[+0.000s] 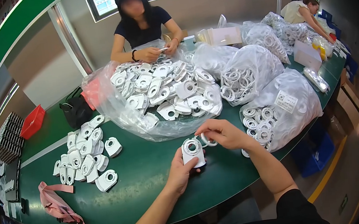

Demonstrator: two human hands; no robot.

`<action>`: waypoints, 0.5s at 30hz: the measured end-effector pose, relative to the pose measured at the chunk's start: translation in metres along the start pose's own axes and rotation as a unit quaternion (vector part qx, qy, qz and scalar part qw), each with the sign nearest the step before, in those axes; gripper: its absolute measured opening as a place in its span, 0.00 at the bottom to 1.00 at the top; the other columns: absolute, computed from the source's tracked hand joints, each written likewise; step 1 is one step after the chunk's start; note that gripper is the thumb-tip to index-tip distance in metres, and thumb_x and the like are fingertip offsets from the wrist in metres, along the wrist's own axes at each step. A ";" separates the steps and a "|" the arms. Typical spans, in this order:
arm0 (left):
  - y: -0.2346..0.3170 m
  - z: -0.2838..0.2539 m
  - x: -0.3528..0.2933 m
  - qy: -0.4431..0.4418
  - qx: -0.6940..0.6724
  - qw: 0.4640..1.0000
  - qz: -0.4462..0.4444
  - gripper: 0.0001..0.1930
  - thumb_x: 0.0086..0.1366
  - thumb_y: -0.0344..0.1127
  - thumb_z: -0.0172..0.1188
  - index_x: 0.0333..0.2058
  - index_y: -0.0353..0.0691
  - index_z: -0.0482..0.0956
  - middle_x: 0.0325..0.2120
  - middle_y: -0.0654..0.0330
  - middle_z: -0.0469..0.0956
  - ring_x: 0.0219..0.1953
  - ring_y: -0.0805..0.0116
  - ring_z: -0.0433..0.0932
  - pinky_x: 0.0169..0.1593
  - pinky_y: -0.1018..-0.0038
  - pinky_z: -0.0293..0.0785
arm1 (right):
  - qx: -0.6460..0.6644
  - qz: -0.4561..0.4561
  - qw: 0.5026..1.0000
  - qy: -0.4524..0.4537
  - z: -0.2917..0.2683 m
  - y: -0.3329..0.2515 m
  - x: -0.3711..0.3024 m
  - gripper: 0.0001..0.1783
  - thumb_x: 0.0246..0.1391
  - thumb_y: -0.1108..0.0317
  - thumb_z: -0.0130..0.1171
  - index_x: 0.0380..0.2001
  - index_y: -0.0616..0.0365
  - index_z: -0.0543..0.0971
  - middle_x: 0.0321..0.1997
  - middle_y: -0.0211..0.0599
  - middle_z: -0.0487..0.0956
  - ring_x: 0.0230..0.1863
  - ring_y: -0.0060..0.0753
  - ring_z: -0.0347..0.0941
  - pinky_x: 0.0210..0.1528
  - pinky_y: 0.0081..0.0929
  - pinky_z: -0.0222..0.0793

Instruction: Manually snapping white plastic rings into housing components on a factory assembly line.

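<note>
In front of me my left hand (181, 171) grips a white plastic housing (192, 152) with a round hole near its top, the thumb across its lower part. Close by on its right, my right hand (224, 134) pinches a white plastic ring (208, 140) by its upper edge. The ring is tilted and sits beside the housing's upper right edge; whether they touch I cannot tell. Beyond my hands lies an open clear bag (141, 133) heaped with similar white housings (155, 90). More rings (259, 125) spill from a bag on the right.
A loose pile of housings (86, 153) lies on the green table (155, 205) at left, near a pink strap (55, 203). Bags of rings (251, 68) line the right side. A red bin (32, 121) stands far left. One person (143, 24) sits opposite; another (304, 11) works far right.
</note>
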State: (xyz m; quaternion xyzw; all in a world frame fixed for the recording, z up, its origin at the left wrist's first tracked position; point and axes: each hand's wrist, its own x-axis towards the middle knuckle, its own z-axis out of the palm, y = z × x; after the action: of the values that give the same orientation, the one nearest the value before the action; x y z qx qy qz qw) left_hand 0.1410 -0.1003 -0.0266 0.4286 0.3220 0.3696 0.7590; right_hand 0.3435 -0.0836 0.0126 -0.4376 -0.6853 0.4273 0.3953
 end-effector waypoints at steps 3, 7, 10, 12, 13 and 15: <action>0.000 0.001 -0.001 -0.007 0.025 1.000 0.006 0.23 0.58 0.25 0.51 0.53 0.41 0.60 0.43 0.55 0.75 0.39 0.66 0.78 0.29 0.81 0.71 | -0.127 -0.192 0.972 0.047 0.016 0.012 0.003 0.11 0.51 0.77 0.54 0.39 0.57 0.79 0.34 0.33 0.75 0.32 0.28 0.71 0.36 0.19 0.66; 0.001 0.000 -0.002 -0.025 0.033 0.999 -0.008 0.24 0.56 0.24 0.51 0.53 0.39 0.61 0.40 0.57 0.76 0.37 0.69 0.79 0.27 0.84 0.69 | -0.101 -0.164 0.981 0.028 0.024 0.006 0.000 0.09 0.50 0.75 0.56 0.37 0.56 0.78 0.33 0.34 0.74 0.33 0.31 0.73 0.35 0.24 0.68; 0.003 0.001 -0.002 -0.044 0.055 0.997 -0.024 0.23 0.55 0.24 0.50 0.51 0.37 0.63 0.38 0.59 0.76 0.35 0.71 0.79 0.24 0.87 0.67 | -0.099 -0.124 0.987 0.006 0.025 0.010 -0.001 0.08 0.48 0.74 0.58 0.34 0.57 0.79 0.33 0.34 0.75 0.33 0.32 0.73 0.35 0.25 0.69; 0.003 0.000 -0.002 -0.047 0.059 0.997 -0.025 0.22 0.54 0.24 0.50 0.51 0.37 0.63 0.38 0.58 0.76 0.34 0.72 0.79 0.24 0.87 0.67 | -0.126 -0.204 0.971 -0.008 0.022 0.011 0.001 0.07 0.47 0.74 0.59 0.33 0.58 0.78 0.33 0.34 0.74 0.33 0.34 0.73 0.35 0.26 0.69; 0.003 0.000 -0.002 -0.050 0.062 0.997 -0.026 0.22 0.54 0.24 0.49 0.50 0.36 0.64 0.38 0.58 0.76 0.33 0.73 0.79 0.23 0.88 0.66 | -0.126 -0.204 0.971 -0.009 0.022 0.011 0.001 0.07 0.47 0.74 0.59 0.33 0.58 0.78 0.33 0.34 0.74 0.33 0.34 0.73 0.35 0.26 0.69; 0.004 0.001 -0.002 -0.053 0.058 0.996 -0.030 0.22 0.54 0.24 0.49 0.50 0.35 0.64 0.37 0.58 0.76 0.32 0.73 0.79 0.23 0.86 0.66 | -0.130 -0.213 0.968 -0.018 0.021 0.013 0.002 0.07 0.46 0.74 0.59 0.32 0.58 0.79 0.34 0.33 0.74 0.33 0.35 0.73 0.35 0.26 0.69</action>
State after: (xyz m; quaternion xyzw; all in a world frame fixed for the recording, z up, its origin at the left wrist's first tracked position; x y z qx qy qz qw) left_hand 0.1393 -0.1007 -0.0220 0.4808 0.3149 0.3040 0.7598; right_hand 0.3272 -0.0835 -0.0054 -0.3217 -0.8190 0.2484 0.4049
